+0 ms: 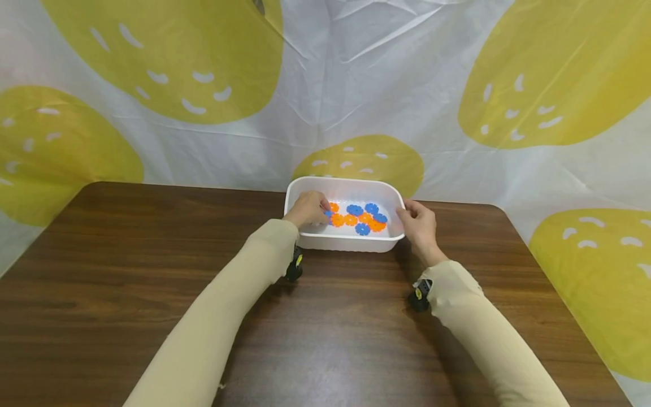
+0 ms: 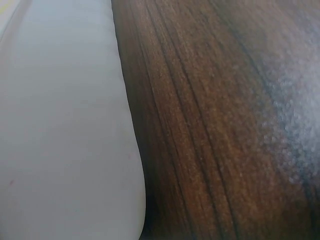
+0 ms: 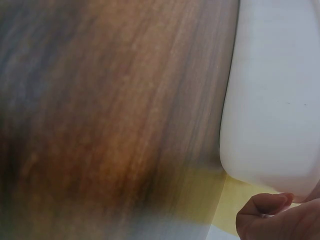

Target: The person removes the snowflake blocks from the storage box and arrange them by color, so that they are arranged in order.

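Note:
A white plastic basin [image 1: 346,243] stands at the back of the table, with several blue and orange flower-shaped plastic discs [image 1: 351,220] spread over its bottom. My left hand [image 1: 308,209] reaches over the basin's left end. Its fingertips are down at a partly hidden blue disc [image 1: 328,214] beside the orange ones; I cannot tell whether they pinch it. At the right end my right hand [image 1: 421,229] grips the rim, thumb toward the inside. The right wrist view shows its curled fingers [image 3: 270,204] at the basin's corner. In the left wrist view only the basin's outer wall [image 2: 65,125] and wood appear, no fingers.
The brown wood-grain table [image 1: 315,322] stretches around and in front of the basin. Right behind its back edge hangs a white cloth [image 1: 325,85] with large yellow shapes. Each wrist bears a small black camera [image 1: 419,295].

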Demonstrator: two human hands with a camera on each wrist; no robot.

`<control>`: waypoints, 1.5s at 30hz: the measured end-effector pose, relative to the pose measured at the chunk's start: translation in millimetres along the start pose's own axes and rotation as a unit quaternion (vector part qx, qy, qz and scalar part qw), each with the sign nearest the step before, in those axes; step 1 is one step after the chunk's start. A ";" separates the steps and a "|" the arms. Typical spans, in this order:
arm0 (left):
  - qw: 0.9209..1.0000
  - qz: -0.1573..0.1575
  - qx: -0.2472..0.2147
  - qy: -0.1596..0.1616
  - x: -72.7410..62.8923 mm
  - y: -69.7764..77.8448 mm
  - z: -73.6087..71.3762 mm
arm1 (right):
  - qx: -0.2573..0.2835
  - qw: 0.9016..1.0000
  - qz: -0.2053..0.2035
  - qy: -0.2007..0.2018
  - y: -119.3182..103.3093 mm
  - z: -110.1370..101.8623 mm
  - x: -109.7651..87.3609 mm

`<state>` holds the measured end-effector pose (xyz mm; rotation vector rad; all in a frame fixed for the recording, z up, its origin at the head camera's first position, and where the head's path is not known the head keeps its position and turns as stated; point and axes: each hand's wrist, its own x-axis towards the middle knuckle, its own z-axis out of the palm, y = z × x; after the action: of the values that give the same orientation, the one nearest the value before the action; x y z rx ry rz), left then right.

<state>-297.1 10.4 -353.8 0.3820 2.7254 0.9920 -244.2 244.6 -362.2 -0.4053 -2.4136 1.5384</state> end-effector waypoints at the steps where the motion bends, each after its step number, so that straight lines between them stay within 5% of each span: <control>1: 1.000 0.000 -0.001 -0.001 0.3 -0.1 0.0 | 0.000 1.000 0.001 -0.001 0.1 -0.1 0.0; 21: 0.996 -0.037 -0.080 -0.018 9.6 -6.6 -0.1 | -0.001 1.000 0.003 -0.005 1.0 1.7 -0.1; 26: 0.995 -0.045 -0.088 -0.009 0.8 -0.8 -4.5 | -0.004 1.000 0.003 -0.006 0.5 2.3 0.7; 38: 0.995 -0.015 -0.098 -0.002 -1.6 -1.2 -13.5 | -0.004 1.000 -0.003 -0.008 0.6 4.2 1.3; 45: 0.985 0.004 -0.174 0.007 -5.7 2.9 -25.9 | -0.003 1.000 -0.003 -0.007 -0.2 3.1 2.7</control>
<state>-298.8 -4.6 -331.8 0.3223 2.4925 1.4445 -247.9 242.9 -363.2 -0.3885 -2.4275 1.5371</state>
